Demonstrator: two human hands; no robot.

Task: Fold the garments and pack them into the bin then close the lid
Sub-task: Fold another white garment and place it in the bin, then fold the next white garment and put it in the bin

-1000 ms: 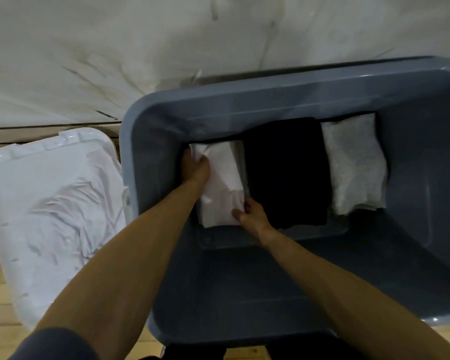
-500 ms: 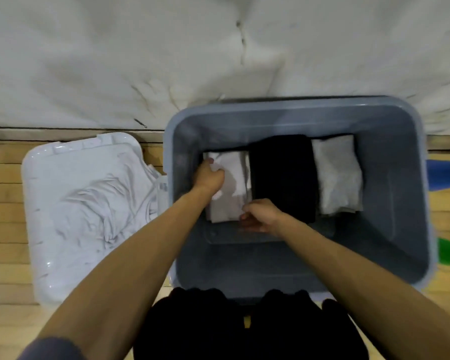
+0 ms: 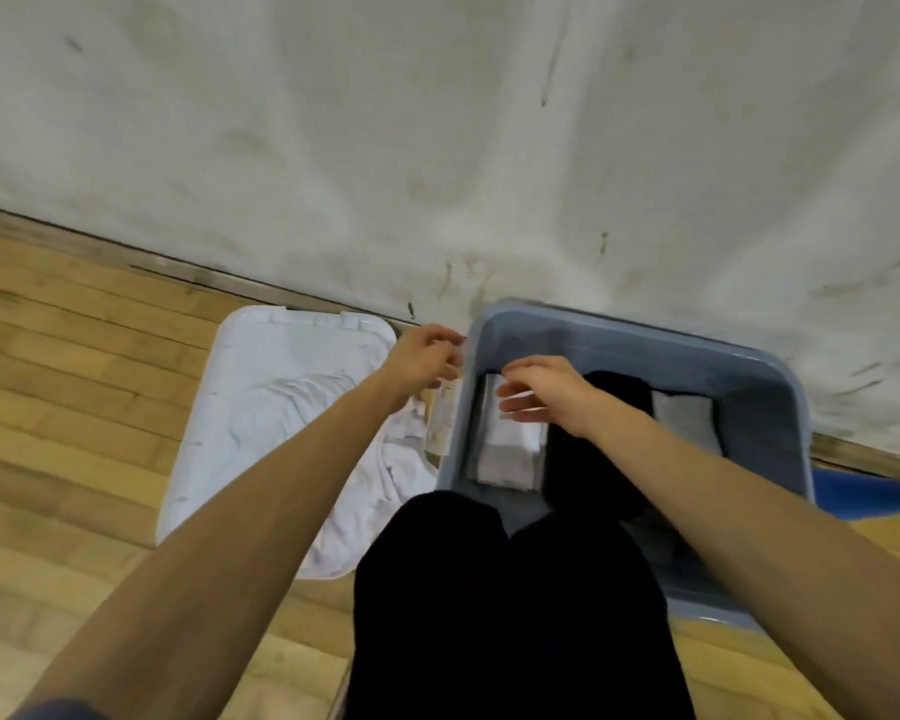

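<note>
Grey bin (image 3: pixel 645 345) holding white (image 3: pixel 505 454), black (image 3: pixel 619 397), grey folded garments (image 3: pixel 684 418), both hands (image 3: pixel 541 389) empty, fingers relaxed

Home room: wood floor (image 3: pixel 63 407), scuffed wall (image 3: pixel 437 148)

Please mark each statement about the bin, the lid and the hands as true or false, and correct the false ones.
1. Three folded garments lie side by side in the grey bin. True.
2. The black garment lies between the two light ones. True.
3. The white lid is on the bin. False: it lies on the floor beside it.
4. An unfolded white garment lies on the lid. True.
5. The right hand grips the black garment. False: it hovers open, holding nothing.
</note>
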